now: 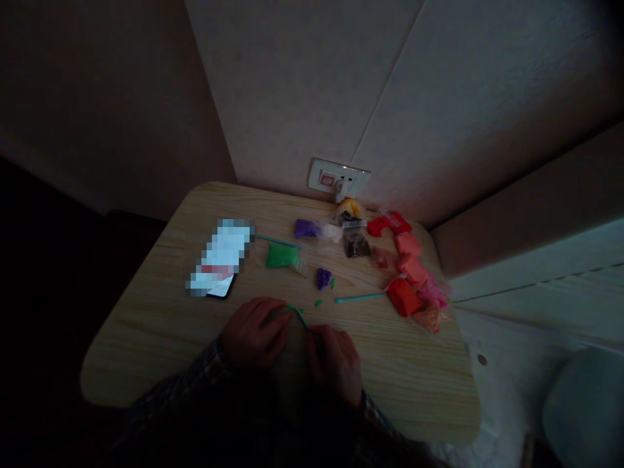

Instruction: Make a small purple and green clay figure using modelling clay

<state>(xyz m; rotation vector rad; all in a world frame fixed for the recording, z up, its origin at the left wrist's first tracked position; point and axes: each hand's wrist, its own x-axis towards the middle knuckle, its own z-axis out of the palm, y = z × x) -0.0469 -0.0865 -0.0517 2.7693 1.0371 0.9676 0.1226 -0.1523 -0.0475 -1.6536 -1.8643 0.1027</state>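
Observation:
My right hand (336,361) is closed around a thin blue modelling tool (302,320), whose tip points up and left. That tip meets a small green clay piece (289,307) on the table. My left hand (257,333) is curled over the wood, its fingertips pinched at the same green piece. Just beyond the hands lies a bumpy purple clay cluster (322,279), with small green clay bits (318,303) near it. A packet of green clay (281,255) lies farther back, left of the purple cluster.
A lit phone (225,257) lies at the left of the wooden table (160,338). A second blue tool (361,298) lies right of centre, a third stick (273,240) behind the green packet. Several clay packets (403,296) line the right and back. A wall socket (338,177) is behind.

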